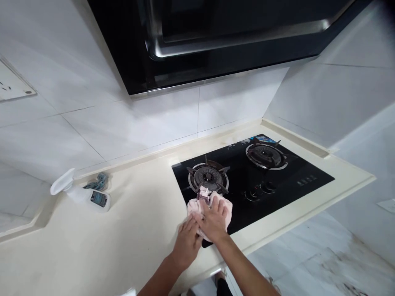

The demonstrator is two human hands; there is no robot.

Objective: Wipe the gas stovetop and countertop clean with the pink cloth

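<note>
Touching apparently one pink cloth [227, 209] are two hands [214, 223]

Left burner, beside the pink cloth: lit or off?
Off, it seems: no flame shows on the left burner, and the right hand lies on the pink cloth at its near edge.

Pale pink crumpled cloth [228, 210], unpatterned. Rectangular black glass cooktop [240, 216], glossy; smooth cream countertop [132, 230]; white wall tiles [166, 119], faintly grey-marbled.
</note>
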